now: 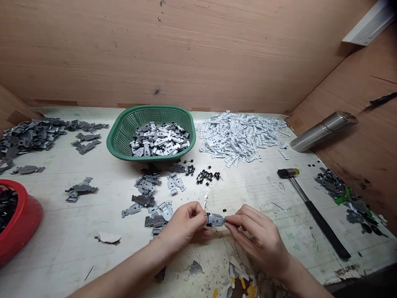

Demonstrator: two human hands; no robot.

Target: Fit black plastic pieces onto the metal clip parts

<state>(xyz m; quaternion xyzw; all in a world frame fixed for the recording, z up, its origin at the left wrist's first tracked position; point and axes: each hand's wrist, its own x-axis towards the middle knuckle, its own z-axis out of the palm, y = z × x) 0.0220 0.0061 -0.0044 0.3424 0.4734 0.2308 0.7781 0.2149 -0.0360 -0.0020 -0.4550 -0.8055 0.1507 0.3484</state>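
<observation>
The person's left hand [188,221] and right hand [259,231] are bare, with slender fingers. The left forearm [130,269], toward seven o'clock in the view, is uncovered, tapering to a narrow wrist [164,245] marked by a few tiny dark specks [159,237]. The right forearm [302,275], toward five o'clock, is likewise uncovered to the view's edge.

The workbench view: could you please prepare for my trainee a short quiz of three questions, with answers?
1. True or false: the pile of white parts lies to the right of the green basket.
2. What colour is the small part in the left hand? A) grey B) yellow C) orange
3. Complete: the hammer lies on the side of the person's ____ hand.

Key: 1. True; 2. A; 3. right.
</observation>
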